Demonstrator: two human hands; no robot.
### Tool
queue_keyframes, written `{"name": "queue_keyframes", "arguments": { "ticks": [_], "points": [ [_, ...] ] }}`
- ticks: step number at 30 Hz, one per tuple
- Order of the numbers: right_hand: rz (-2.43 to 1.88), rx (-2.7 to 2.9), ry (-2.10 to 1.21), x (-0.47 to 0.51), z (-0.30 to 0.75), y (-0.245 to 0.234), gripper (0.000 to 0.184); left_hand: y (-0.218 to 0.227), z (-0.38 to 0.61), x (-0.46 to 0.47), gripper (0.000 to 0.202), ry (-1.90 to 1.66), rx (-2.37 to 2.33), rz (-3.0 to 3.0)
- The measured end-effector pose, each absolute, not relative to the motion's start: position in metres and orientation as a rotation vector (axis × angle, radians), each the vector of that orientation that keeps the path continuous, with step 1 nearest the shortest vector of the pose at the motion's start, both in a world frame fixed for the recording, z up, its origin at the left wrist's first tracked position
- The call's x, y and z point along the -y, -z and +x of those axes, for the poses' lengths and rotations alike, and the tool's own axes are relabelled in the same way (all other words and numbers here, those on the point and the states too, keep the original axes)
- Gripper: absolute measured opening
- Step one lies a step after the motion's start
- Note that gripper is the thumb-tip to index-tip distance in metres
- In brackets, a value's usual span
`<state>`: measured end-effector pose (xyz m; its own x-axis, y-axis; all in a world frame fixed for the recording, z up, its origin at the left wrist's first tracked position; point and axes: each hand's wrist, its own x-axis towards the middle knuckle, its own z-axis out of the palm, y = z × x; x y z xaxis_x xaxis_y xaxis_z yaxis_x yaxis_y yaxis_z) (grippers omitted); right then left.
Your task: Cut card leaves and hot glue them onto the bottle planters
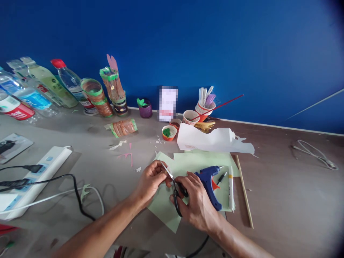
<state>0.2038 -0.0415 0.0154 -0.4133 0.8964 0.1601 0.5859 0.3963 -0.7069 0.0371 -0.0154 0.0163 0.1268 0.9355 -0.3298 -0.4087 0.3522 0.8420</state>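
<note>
My right hand (195,199) grips a pair of scissors (176,200) by its black handles, with the blades pointing up and left. Close against those blades, the fingers of my left hand (153,179) are pinched together. What they hold, if anything, is too small or hidden to name. Pale green paper (168,216) lies beneath both hands. Just right of my right hand, a blue hot glue gun (211,182) rests on the paper, with a black pen (221,178) and a white marker (230,190) beside it.
Torn white paper (212,139) and a wooden stick (244,193) lie on the table. Behind are a paint cup (169,133), a cup of pens (204,107) and wrapped containers (116,89). Bottles (45,84) and a power strip (37,182) with cables occupy the left.
</note>
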Motion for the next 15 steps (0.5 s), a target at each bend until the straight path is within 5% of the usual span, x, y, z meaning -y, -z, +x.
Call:
{"name": "queue_keyframes", "arguments": {
  "ticks": [15],
  "points": [
    [-1.238,2.121,-0.773,0.0399,0.2019,-0.0203,0.018,-0.0164,0.0373,0.0148,0.025,-1.099,-0.989,0.674]
  ]
}}
